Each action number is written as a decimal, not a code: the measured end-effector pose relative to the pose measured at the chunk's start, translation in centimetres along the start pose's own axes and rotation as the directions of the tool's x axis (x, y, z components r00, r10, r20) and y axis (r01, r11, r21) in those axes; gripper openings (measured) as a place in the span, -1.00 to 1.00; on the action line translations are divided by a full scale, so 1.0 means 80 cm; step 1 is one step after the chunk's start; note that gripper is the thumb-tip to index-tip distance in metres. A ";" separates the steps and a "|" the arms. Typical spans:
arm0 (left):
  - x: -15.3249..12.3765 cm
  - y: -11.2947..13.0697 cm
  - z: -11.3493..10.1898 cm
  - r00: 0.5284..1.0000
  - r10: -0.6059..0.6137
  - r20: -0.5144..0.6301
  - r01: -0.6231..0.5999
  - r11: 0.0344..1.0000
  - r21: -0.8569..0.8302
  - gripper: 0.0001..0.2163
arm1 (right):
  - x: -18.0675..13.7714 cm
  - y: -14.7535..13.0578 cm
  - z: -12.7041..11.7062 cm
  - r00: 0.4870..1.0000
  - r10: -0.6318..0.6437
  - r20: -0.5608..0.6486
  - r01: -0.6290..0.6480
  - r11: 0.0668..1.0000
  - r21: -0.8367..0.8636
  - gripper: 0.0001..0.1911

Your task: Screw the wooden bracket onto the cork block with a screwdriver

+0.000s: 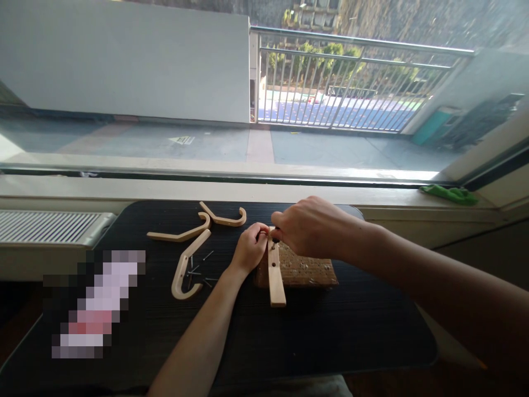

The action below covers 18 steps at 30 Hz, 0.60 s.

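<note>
A light wooden hook piece lies across the left end of a brown perforated board on the black table. My left hand is closed around the top of that piece from the left. My right hand is curled over the same spot from the right, fingers pinched on a small dark thing that I cannot make out. Three more wooden hooks lie to the left: one curved one, one long one and one at the back. Several dark screws are scattered beside them.
A blurred-out pink and white object lies on the table's left part. A white radiator grille sits at the left under the window sill. A green cloth lies on the sill at the right. Beyond the glass are a balcony and railing.
</note>
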<state>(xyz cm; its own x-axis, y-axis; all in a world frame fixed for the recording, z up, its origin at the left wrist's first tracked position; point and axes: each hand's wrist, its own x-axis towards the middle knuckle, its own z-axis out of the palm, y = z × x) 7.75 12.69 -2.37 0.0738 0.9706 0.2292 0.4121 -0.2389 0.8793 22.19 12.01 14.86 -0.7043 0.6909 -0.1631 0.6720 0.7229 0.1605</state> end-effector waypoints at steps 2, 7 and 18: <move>0.000 0.001 0.000 1.000 -0.004 -0.001 0.004 1.000 -0.004 -0.84 | 0.000 -0.002 -0.002 1.000 0.018 0.008 -0.018 1.000 -0.002 -0.67; 0.000 0.003 -0.001 1.000 -0.003 -0.005 0.003 1.000 -0.015 -0.86 | 0.000 -0.004 -0.003 0.999 0.045 0.018 -0.045 0.999 -0.007 -0.61; 0.001 -0.001 0.001 1.000 -0.015 0.003 0.015 1.000 -0.006 -0.87 | 0.004 -0.005 -0.001 0.996 0.085 0.041 -0.085 0.996 -0.012 -0.54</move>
<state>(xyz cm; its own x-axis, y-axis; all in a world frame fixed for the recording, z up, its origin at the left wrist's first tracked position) 7.77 12.75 -2.46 0.0706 0.9742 0.2145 0.4078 -0.2244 0.8851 21.64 11.95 14.85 -0.6346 0.7494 -0.1888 0.7264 0.6618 0.1851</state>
